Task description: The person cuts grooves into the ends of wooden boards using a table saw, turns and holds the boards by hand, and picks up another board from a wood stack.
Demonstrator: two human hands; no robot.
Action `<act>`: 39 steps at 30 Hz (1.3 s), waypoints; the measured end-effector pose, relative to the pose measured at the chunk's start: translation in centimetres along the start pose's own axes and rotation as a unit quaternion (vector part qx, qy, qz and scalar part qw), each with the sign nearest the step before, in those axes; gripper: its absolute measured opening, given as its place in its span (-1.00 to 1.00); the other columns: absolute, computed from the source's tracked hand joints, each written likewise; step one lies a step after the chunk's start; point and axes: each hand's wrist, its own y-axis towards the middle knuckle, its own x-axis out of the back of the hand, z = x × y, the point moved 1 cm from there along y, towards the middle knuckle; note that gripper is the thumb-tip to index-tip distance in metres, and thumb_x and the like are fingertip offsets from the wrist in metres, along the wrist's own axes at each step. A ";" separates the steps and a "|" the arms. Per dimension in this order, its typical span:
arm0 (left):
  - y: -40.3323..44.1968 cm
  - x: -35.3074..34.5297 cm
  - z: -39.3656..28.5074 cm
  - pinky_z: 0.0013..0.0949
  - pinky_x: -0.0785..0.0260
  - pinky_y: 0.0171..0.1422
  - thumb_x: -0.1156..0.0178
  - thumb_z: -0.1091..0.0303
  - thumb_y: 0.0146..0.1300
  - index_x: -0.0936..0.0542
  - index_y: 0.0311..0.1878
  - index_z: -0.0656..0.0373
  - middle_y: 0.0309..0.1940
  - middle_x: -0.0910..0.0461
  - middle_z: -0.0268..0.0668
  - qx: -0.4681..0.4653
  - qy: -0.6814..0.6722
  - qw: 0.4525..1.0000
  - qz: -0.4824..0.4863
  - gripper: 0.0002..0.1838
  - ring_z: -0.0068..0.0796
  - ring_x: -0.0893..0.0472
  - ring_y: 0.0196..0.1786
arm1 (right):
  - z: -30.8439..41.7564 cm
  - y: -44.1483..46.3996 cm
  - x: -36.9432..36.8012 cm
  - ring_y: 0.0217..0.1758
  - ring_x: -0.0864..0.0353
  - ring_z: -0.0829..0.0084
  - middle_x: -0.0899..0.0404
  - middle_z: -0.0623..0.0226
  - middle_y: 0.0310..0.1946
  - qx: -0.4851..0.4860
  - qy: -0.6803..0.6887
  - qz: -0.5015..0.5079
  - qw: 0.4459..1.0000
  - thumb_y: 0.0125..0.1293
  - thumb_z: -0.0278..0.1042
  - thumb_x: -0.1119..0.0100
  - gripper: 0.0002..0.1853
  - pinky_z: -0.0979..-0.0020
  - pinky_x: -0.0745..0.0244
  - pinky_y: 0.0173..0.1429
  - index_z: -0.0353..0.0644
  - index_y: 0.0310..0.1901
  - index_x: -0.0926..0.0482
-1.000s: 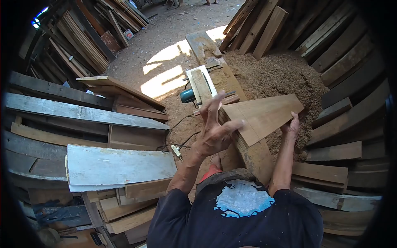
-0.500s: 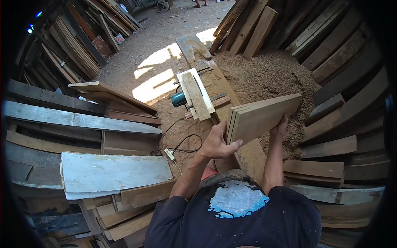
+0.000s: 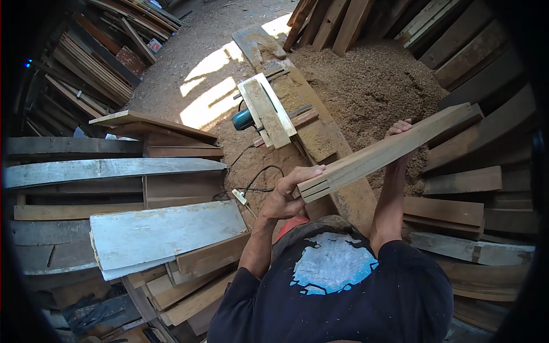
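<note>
A stack of wooden boards is held up in both hands, its long edge facing up and dark gaps showing at the near-left end. My left hand grips that end, thumb and fingers round it. My right hand holds the far side near the right end, partly hidden behind the boards. Beyond them, a green power tool with a pale wooden fence sits on a dusty bench plank.
A sawdust heap lies right of the bench. A black cable with a white socket rests on the ground at left. A white-painted board tops a stack at left. More boards line the right side.
The stack has turned from showing its broad face to showing its long edge, and its far end has swung up and right. Both hands have stayed on it since half a second ago.
</note>
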 end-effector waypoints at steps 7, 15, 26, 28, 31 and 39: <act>-0.3 0.2 0.3 -0.16 -0.37 0.48 -0.32 0.73 0.22 -0.53 0.35 0.16 0.35 -0.55 -0.02 -0.012 0.005 1.000 -0.014 -0.39 -0.16 -0.53 0.40 | -0.5 0.6 -0.6 -0.07 -0.67 0.31 -0.64 0.24 -0.16 -0.005 0.006 0.018 1.000 0.27 0.07 -0.45 -0.38 0.23 -0.60 0.11 -0.33 0.10 -0.56; -2.9 1.1 3.5 -0.23 -0.36 0.47 -0.39 0.61 0.26 -0.45 0.42 0.19 0.33 -0.54 -0.07 0.131 0.025 0.989 -0.058 -0.35 -0.21 -0.53 0.38 | 1.0 0.5 -1.6 0.05 -0.62 0.25 -0.63 0.25 -0.06 0.055 -0.202 -0.028 0.977 0.26 0.17 -0.47 -0.30 0.15 -0.56 0.21 -0.25 0.19 -0.52; 13.8 5.7 -9.8 -0.01 -0.12 0.63 -0.56 0.00 0.13 -0.15 0.59 0.27 0.46 -0.32 0.10 -0.050 0.330 0.927 -0.173 0.11 0.01 -0.34 0.52 | -8.9 3.3 -17.9 0.10 -0.67 0.41 -0.70 0.31 -0.01 0.254 -0.573 -0.061 0.777 0.29 -0.37 -0.50 -0.58 0.30 -0.59 0.27 -0.25 0.15 -0.62; 19.2 3.7 -12.9 0.07 -0.06 0.66 -0.59 -0.09 0.04 -0.14 0.60 0.27 0.49 -0.28 0.10 -0.159 0.381 0.902 -0.123 0.20 0.11 -0.28 0.54 | -12.5 3.8 -18.8 0.01 -0.69 0.48 -0.71 0.31 -0.05 0.249 -0.606 -0.009 0.756 0.33 -0.40 -0.46 -0.64 0.43 -0.63 0.16 -0.26 0.10 -0.62; 24.0 -0.5 -16.5 0.24 -0.11 0.59 -0.60 -0.02 0.03 0.25 0.66 0.19 0.48 -0.18 0.17 -0.173 0.397 0.897 -0.083 0.39 0.16 -0.24 0.52 | -16.5 4.1 -17.5 0.07 -0.65 0.52 -0.70 0.23 0.01 0.203 -0.662 0.012 0.721 0.34 -0.48 -0.43 -0.61 0.44 -0.58 0.16 -0.33 0.15 -0.59; 28.4 4.3 -13.9 0.01 -0.35 0.51 -0.41 0.51 0.08 0.39 0.69 0.08 0.46 -0.17 0.03 -0.303 0.134 0.926 -0.182 0.32 -0.04 -0.31 0.49 | -22.9 6.8 -17.4 -0.13 -0.78 0.32 -0.74 0.12 -0.16 0.137 -0.755 0.117 0.631 0.29 -0.31 -0.47 -0.41 0.28 -0.69 -0.08 -0.30 0.30 -0.49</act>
